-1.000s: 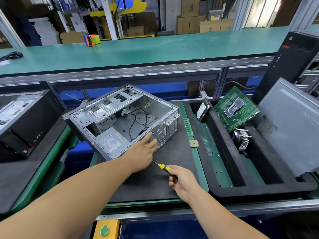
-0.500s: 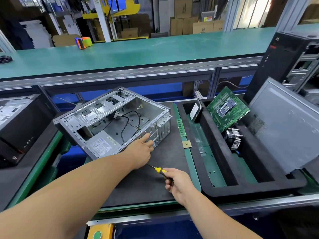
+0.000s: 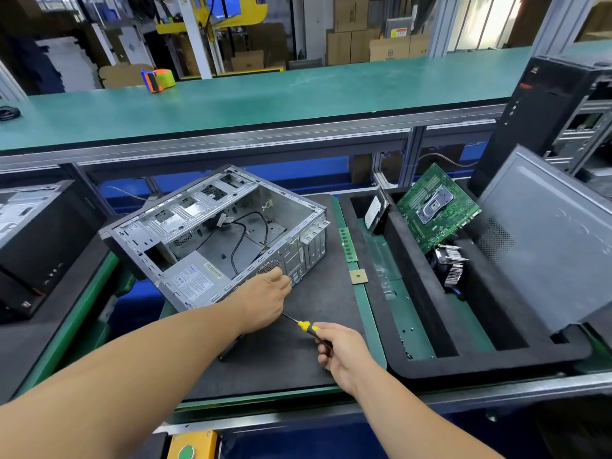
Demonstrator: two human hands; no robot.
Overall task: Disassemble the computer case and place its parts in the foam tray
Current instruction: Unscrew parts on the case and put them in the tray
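Computer case (image 3: 218,236) lies on its side w/ the open face up, centre-left of frame, on a dark mat (image 3: 298,342) on the bench. Inside: black cables and a grey power supply (image 3: 192,279) at its near-left corner.

My left hand (image 3: 265,303) sits at the case's near-right corner, fingers bent against the rear panel by the fan grille; can't tell if that grip actually pinches anything, fingertips are hidden. My right hand (image 3: 341,352) is lower centre, grip closed round the yellow-black handle of a screwdriver (image 3: 303,326). Its shaft runs up-left and disappears under my left hand.

Foam tray (image 3: 480,369), black, fills the right of frame. In it: hard drive (image 3: 376,210) standing on edge in the far-left slot, green motherboard (image 3: 437,207) leaning tilted, heatsink w/ fan (image 3: 450,263) just below it, grey side panel (image 3: 546,233) leaning at far right.

Between case and tray, on the green edge strip: RAM stick (image 3: 347,243) and, nearer me, a CPU chip (image 3: 357,276).
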